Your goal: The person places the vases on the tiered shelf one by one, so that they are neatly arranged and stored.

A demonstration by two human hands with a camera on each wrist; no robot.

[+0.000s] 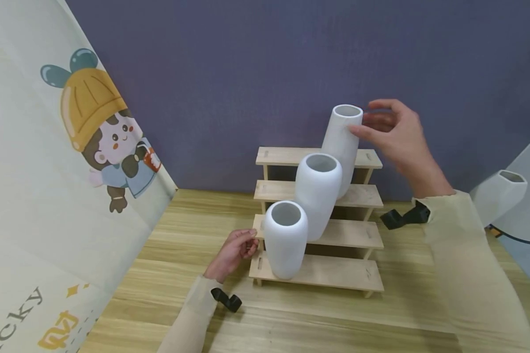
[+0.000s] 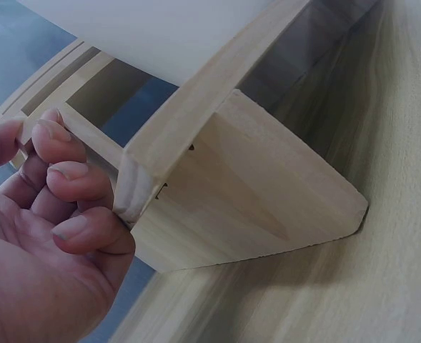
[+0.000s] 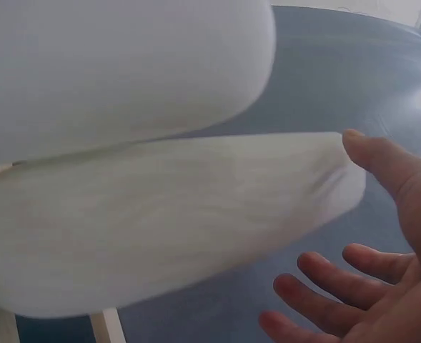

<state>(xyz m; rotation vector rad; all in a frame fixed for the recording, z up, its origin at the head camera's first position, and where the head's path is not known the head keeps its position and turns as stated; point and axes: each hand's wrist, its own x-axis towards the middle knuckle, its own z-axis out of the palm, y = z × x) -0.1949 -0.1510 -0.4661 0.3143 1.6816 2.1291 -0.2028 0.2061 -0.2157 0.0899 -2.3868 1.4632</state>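
Note:
A wooden stepped display rack (image 1: 344, 273) stands on the table against the dark backdrop. Three white vases sit on it in a diagonal line: a short vase (image 1: 286, 250) on the lowest step, a medium vase (image 1: 315, 196) one step up, and a tall narrow-necked vase (image 1: 339, 139) on the step above. My left hand (image 1: 234, 252) pinches the left end of the second step from the bottom between thumb and curled index finger. By the tall vase's mouth is my right hand (image 1: 397, 135), thumb at the rim and the other fingers spread apart from it.
Another white vase (image 1: 499, 196) with an angular mouth is at the far right, beside a pale panel. A light cloth with a cartoon figure (image 1: 110, 132) hangs on the left. The wood-grain tabletop (image 1: 159, 274) runs under the rack.

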